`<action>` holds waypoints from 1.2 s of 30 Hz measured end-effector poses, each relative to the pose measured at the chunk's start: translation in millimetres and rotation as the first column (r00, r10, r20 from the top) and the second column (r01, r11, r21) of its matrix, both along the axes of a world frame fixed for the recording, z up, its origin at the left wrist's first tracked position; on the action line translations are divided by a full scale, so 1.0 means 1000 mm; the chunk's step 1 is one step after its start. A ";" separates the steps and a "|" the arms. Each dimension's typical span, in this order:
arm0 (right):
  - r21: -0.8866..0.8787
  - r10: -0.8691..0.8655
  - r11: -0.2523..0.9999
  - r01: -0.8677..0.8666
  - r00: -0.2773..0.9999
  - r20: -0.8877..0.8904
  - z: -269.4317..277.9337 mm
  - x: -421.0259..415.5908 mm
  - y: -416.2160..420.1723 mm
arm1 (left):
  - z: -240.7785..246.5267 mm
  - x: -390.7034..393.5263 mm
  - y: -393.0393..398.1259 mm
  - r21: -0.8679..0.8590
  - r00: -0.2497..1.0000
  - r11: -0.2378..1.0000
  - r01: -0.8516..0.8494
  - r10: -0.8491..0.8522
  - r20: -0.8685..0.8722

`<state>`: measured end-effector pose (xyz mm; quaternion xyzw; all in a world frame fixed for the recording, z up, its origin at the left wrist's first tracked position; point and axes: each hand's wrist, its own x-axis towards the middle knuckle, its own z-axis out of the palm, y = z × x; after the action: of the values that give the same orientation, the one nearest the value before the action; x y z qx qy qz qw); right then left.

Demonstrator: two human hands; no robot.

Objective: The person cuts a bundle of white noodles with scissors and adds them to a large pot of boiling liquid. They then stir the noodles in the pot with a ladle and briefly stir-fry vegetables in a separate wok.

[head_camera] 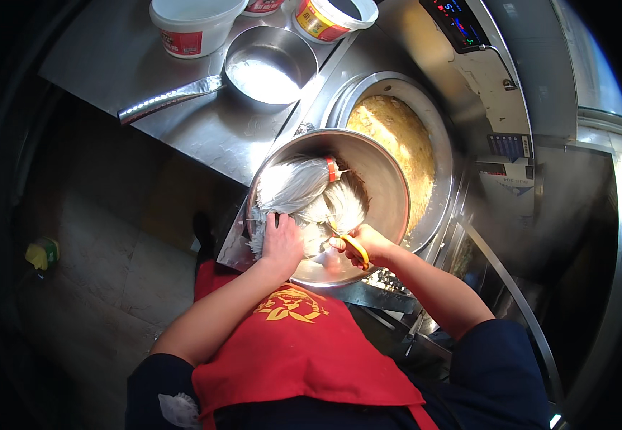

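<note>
A large steel bowl [383, 156] in front of me holds bundles of translucent dry noodles [294, 185], which look like glass vermicelli. A red band [333, 169] ties one bundle near its right end. My left hand [282, 244] reaches over the near-left rim, its fingers bent down onto the noodles, the fingertips partly hidden among them. In my right hand [367, 246], at the bowl's near-right side, is a pair of scissors with yellow handles [358, 251]. Their blades point up and left into the loose noodles beneath the banded bundle; how far they are apart is hard to see.
Behind the bowl, a wide pot [442, 177] holds yellowish broth. A steel saucepan [270, 64] stands on the steel counter [208, 129], near a white tub [198, 21] and a yellow-labelled tub [324, 24]. A lit control panel [455, 24] is at upper right. Steam hangs at right.
</note>
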<state>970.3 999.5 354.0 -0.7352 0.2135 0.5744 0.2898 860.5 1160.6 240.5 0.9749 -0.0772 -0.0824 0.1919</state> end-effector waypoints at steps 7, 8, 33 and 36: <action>0.021 -0.113 0.994 0.112 0.990 0.089 -0.001 -0.016 -0.031 | 0.045 0.020 -0.015 0.003 0.980 0.988 0.157 -0.156 -0.125; 0.049 -0.116 0.993 0.112 0.989 0.087 -0.003 -0.014 -0.037 | 0.049 0.026 -0.024 -0.072 0.969 0.982 0.177 -0.186 -0.162; 0.073 0.217 0.976 -0.207 0.956 -0.199 0.055 0.002 -0.064 | 0.009 0.046 -0.053 -0.215 0.668 0.974 -0.069 -0.115 -0.736; 0.019 0.291 0.953 -0.302 0.900 -0.325 0.064 0.003 -0.064 | 0.011 0.043 -0.049 -0.231 0.672 0.970 -0.073 -0.124 -0.730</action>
<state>973.3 935.2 417.6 -0.6591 0.1531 0.7213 0.1481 903.1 1112.1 251.4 0.8257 -0.0159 -0.4627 0.3223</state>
